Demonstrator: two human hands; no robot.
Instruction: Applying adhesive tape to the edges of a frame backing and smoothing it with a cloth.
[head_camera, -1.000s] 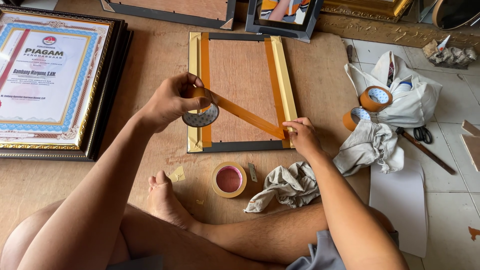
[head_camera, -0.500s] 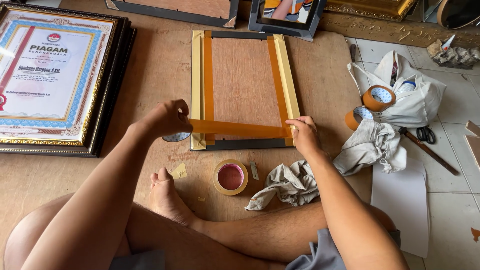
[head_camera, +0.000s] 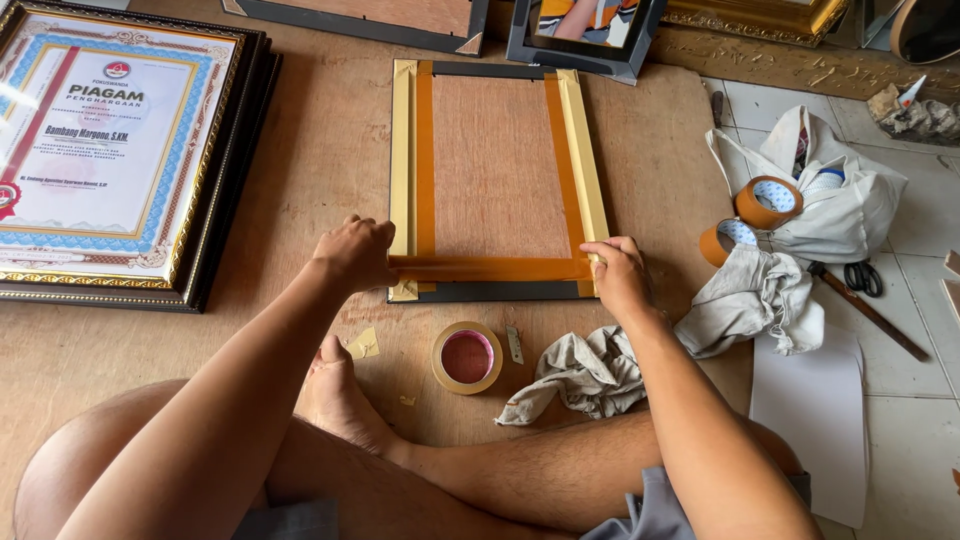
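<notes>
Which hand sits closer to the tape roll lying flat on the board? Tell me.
Left, narrowly. The left hand is up-left of the tape roll, at the frame's corner; the right hand is up-right, slightly farther.
</notes>
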